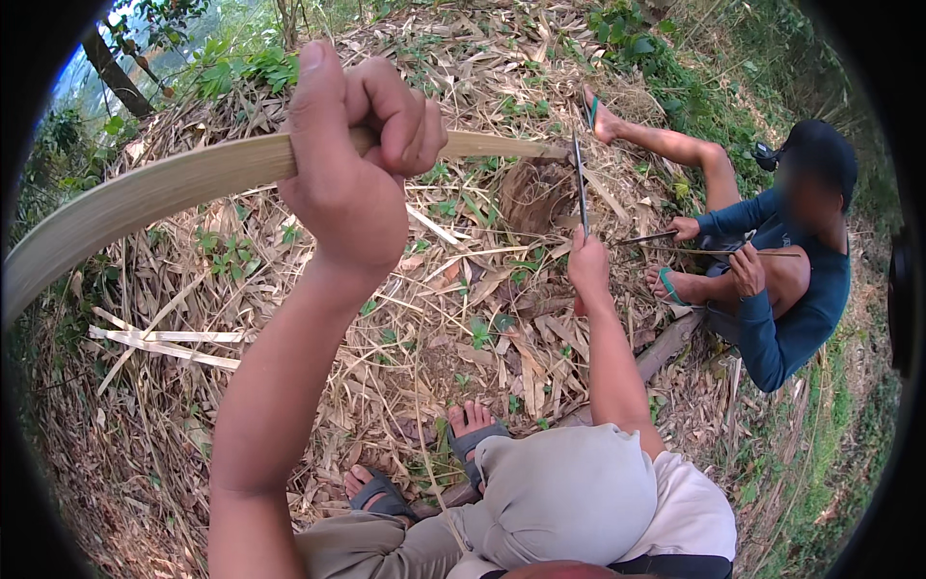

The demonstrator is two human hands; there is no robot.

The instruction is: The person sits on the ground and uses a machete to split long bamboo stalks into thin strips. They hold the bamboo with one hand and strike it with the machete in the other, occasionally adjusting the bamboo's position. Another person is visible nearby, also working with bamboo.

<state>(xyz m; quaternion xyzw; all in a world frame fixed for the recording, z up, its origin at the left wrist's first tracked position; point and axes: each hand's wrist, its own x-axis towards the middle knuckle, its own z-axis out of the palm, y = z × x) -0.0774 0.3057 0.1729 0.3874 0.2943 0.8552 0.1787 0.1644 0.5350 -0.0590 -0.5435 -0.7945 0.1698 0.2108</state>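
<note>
My left hand is closed in a fist around a long pale bamboo strip, raised high in front of me. One part of the strip bows away to the left edge; its other end tapers to the top of a stump. My right hand grips a machete, and a bit of red shows below the fist. The dark, narrow blade points away from me and crosses at the strip's far end, beside the stump; whether it touches the strip I cannot tell.
At the right sits a co-worker in a dark blue top, holding a dark blade and a thin strip. Split bamboo pieces lie at the left. Dry leaves cover the ground, and a log lies near my right knee.
</note>
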